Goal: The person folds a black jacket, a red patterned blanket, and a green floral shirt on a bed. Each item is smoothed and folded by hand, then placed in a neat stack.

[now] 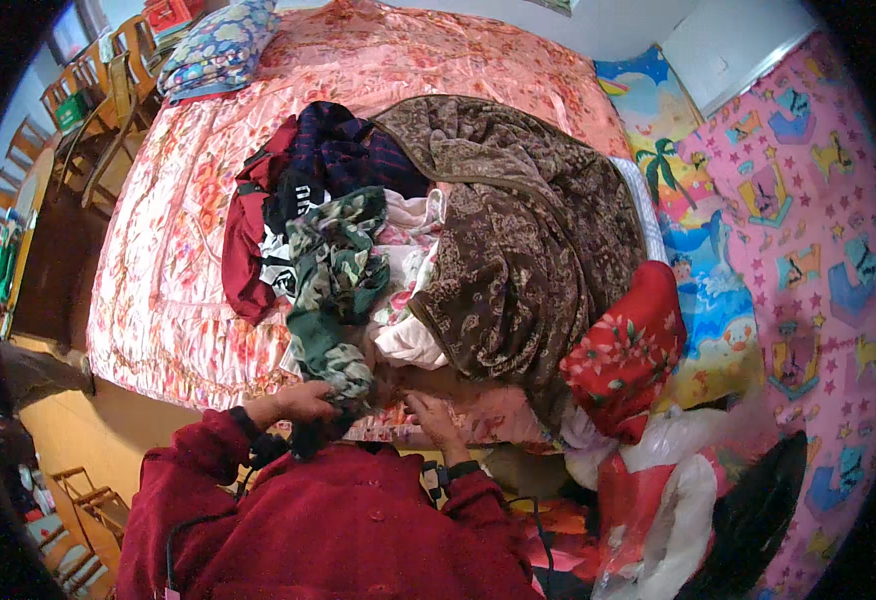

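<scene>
At the bed's near edge, my left hand (299, 403) grips the lower end of a green and white patterned cloth (329, 330), which trails up over a pile of clothes. My right hand (432, 420) is just to the right of that cloth's end, fingers apart, holding nothing that I can see. Behind the cloth lie a dark red garment (246, 247) and a dark navy garment (340, 154). Pale floral fabric (408, 262) shows between the cloth and a large brown patterned blanket (516, 270), which spreads to the right.
The bed has a pink floral cover (175, 277). A folded blue floral quilt (220, 52) lies at its far left corner. At the right edge sits a red floral bundle (625, 352), above plastic bags (678, 510). Wooden chairs (119, 82) stand left; a person's leg (40, 371) is nearby.
</scene>
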The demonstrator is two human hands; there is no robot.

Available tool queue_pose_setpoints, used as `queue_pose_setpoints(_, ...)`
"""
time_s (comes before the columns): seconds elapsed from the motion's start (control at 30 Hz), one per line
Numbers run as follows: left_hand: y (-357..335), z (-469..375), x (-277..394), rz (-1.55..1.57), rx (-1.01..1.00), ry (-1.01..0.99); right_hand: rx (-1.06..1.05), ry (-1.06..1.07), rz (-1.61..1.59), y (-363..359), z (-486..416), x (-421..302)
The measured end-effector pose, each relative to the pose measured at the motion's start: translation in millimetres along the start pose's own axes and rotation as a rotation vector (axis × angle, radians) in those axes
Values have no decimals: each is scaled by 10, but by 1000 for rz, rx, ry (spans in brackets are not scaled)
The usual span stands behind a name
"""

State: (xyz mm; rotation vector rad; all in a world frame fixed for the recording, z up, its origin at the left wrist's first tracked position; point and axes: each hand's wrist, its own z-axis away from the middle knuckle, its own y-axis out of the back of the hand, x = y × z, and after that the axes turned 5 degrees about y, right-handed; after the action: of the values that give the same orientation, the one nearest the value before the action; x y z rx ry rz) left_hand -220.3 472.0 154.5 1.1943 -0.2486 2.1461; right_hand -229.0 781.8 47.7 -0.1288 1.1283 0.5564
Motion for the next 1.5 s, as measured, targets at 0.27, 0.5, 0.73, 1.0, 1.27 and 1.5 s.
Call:
queue_pose_setpoints(0.27,-287,-284,-221,-375,-568,-151,-205,-234,-959,-822,-153,144)
queue_pose_setpoints(0.5,249,353,-545,-413,-665,-147,238,-113,-308,-1714,-345,82)
queue_pose_setpoints(0.73,722,803,-870,-177,-641,-100,413,-44,-409,-1972,-127,-140)
queue_pose_setpoints(1.0,867,908,-949,-273,-592,-159,521,376,376,-1835,-148,-813)
queue_pose_setpoints(1.27,1752,1358,-68,-247,-386,-451,21,393,916,-2162,-563,-277)
queue_pose_setpoints(1.5,2730,1910,669,400,-19,-666,248,366,-126,-2232,-567,-1156)
